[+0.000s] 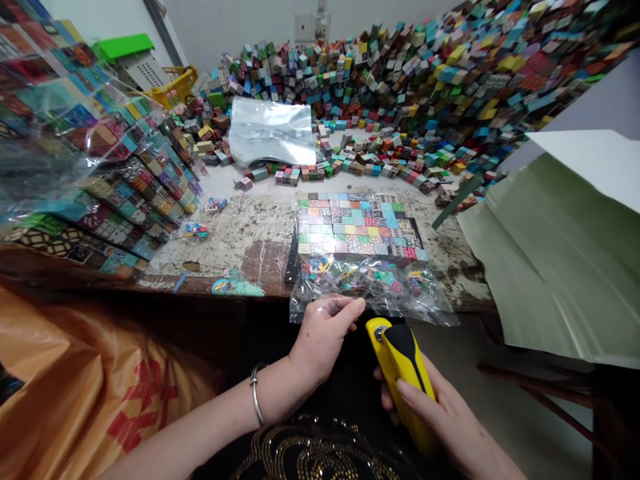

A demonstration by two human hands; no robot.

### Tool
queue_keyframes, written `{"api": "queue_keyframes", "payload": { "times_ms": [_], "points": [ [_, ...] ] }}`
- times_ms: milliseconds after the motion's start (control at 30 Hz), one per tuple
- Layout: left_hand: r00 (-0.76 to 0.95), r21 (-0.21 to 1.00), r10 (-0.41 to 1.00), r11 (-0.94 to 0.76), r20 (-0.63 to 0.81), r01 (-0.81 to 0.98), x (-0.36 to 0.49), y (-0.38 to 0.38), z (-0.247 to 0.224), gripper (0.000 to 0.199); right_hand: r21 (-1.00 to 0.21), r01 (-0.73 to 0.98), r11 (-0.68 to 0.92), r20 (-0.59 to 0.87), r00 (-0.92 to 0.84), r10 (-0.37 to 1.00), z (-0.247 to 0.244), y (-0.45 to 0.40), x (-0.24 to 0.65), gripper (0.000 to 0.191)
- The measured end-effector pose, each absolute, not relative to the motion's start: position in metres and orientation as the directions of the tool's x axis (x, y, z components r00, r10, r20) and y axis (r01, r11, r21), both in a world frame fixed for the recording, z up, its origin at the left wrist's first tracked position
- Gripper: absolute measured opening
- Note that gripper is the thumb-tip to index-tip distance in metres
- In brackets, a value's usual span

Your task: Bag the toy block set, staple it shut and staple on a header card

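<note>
Both arms reach in from the lower edge, bare below the elbow, their 2 lines converging toward the middle. The left forearm [203, 441] slants up to the right, leading through a nearly straight left wrist [284, 385] into the left grip [318, 341], whose back faces upward. Its thumb [351, 312] stretches to the right, the tip meeting the forefinger in a pinch, with other fingers tucked beneath. The right forearm [487, 460] slants up to the left. The right grip [439, 405] sits lower, wrapped closed, its thumb [419, 401] lying across and 3 fingertips [387, 398] curling around the far side.
</note>
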State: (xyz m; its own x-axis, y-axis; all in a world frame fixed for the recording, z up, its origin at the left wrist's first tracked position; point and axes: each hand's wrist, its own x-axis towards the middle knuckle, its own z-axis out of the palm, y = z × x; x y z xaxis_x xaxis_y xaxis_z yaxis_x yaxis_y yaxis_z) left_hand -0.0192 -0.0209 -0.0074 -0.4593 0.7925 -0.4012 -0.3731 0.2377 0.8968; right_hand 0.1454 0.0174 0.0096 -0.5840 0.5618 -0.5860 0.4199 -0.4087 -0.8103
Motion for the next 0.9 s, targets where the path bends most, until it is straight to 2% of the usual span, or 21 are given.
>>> {"api": "queue_keyframes", "payload": {
  "times_ms": [267, 667, 900],
  "points": [
    [-0.460, 0.888, 0.788, 0.226, -0.409, -0.402, -0.0176, -0.0199, -0.0066, 0.026, -0.809, 0.424, -0.408, -0.588, -0.598, 0.545, 0.0082, 0.0179, 0.1455, 0.058],
    [-0.445, 0.862, 0.779, 0.234, -0.443, -0.449, -0.0182, -0.0210, -0.0090, 0.025, -0.813, 0.396, -0.427, -0.582, -0.579, 0.571, 0.0023, 0.0154, 0.1461, 0.075],
    [-0.465, 0.893, 0.793, 0.210, -0.393, -0.397, -0.0185, -0.0231, -0.0124, 0.025, -0.815, 0.412, -0.407, -0.579, -0.589, 0.564, 0.0043, 0.0157, 0.1464, 0.072]
  ]
}}
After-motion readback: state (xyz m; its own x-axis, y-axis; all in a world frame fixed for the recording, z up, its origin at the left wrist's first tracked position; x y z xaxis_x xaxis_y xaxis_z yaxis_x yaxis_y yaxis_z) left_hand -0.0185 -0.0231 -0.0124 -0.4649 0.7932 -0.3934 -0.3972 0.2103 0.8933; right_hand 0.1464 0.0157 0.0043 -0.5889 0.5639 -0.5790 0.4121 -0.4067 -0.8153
